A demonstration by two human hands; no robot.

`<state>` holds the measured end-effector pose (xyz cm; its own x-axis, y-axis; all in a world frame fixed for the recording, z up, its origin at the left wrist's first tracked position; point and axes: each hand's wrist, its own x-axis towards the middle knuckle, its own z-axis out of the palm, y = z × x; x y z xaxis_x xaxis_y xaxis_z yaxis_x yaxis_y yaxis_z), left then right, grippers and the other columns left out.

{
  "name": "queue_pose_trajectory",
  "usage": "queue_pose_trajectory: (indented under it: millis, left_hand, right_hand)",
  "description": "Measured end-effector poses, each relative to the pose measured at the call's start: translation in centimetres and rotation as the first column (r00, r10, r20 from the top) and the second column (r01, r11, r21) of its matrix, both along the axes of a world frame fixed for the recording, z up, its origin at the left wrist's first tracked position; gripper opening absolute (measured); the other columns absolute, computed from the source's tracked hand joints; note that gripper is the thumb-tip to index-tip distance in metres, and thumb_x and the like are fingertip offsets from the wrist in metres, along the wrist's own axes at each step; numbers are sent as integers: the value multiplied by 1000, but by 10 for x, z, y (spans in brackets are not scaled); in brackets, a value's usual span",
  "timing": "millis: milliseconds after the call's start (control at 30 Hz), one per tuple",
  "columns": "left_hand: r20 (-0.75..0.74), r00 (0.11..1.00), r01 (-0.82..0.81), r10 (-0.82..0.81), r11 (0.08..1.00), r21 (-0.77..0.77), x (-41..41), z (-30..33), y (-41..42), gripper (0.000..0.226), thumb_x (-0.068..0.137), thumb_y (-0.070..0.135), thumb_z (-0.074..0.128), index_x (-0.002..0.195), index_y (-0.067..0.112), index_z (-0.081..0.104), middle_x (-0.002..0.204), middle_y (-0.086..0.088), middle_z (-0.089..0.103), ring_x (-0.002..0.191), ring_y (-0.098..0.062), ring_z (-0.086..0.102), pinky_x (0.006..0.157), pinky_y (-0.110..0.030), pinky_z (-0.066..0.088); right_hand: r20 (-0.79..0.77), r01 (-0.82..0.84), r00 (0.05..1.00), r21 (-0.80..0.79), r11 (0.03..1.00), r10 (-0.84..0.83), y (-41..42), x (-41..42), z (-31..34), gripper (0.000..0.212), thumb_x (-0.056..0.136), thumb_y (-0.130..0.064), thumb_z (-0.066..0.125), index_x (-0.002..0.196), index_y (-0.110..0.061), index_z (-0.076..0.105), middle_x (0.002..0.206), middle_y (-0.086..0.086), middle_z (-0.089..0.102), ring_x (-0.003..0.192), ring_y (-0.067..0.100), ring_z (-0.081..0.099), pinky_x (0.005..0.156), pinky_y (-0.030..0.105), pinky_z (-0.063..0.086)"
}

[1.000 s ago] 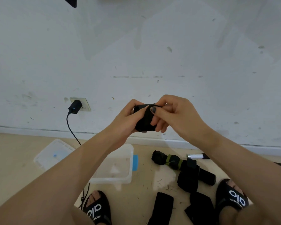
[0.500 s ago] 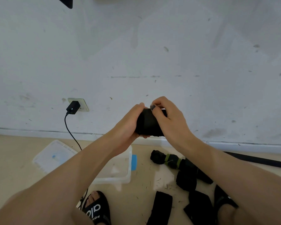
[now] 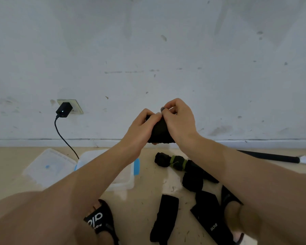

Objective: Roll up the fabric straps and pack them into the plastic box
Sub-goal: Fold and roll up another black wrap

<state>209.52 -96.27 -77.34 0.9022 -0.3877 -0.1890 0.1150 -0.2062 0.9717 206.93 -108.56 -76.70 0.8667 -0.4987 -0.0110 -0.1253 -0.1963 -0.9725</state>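
A rolled black fabric strap (image 3: 160, 131) is held up in front of the wall between both hands. My left hand (image 3: 141, 129) grips its left side. My right hand (image 3: 179, 121) curls over its right side and pinches at the top edge. On the floor below lie several more black straps: a bundle with green bands (image 3: 172, 160), a flat one (image 3: 164, 220) and a wider one with white lettering (image 3: 209, 216). The clear plastic box (image 3: 125, 181) with a blue clip stands on the floor, partly hidden by my left forearm.
The box's clear lid (image 3: 48, 167) lies left of the box. A black charger (image 3: 64, 109) is plugged into a wall socket, its cable running down behind the box. A black rod with a white end (image 3: 272, 157) lies by the wall. My feet in black sandals (image 3: 99, 221) stand near the straps.
Both hands kept turning the strap roll, which looks tighter and more upright now. My right thumb and fingers moved up to the roll's top edge. The view shifted slightly.
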Motion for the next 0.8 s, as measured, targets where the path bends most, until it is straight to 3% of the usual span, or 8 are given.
queue_pose_trajectory:
  millis: [233,500,667,733,800]
  left_hand:
    - [-25,999,28,-28,1000,1,-14,-12,-8,21,103,29,53,104,8,56,98,-12,64,84,-26,67,67,-36,54]
    - [49,994,100,-101,994,32,-34,-19,-10,22,107,32,47,104,11,53,102,-12,59,85,-25,65,66,-33,58]
    - [-142,981,139,-133,990,31,-34,-22,-5,33,107,43,45,122,15,54,118,-9,61,102,-21,71,83,-38,64]
    - [-192,972,144,-133,989,43,-27,-28,-2,34,108,43,45,125,15,53,122,-9,62,107,-22,70,82,-36,64]
    - [-226,966,139,-122,988,60,-19,-38,-1,33,107,41,47,126,15,54,125,-10,61,112,-25,68,79,-34,63]
  right_hand:
    - [-57,-21,998,-44,999,18,-9,-17,-10,9,104,-19,50,106,-19,59,96,-7,61,82,3,57,61,14,38]
    - [-45,46,998,-114,992,-51,-15,-30,-21,10,102,-22,56,97,-16,62,85,-8,60,74,3,54,60,12,35]
    - [-175,-164,975,-150,975,137,-24,-43,-18,37,107,-46,43,105,-17,65,92,-4,64,80,6,57,64,20,39]
    - [-166,-281,953,-178,943,253,-31,-51,-19,34,106,-49,43,101,-23,65,92,-7,65,80,2,57,64,14,39]
    - [-209,-454,888,-243,857,410,-41,-57,-24,25,101,-46,56,117,-28,65,108,-11,65,97,2,60,75,11,42]
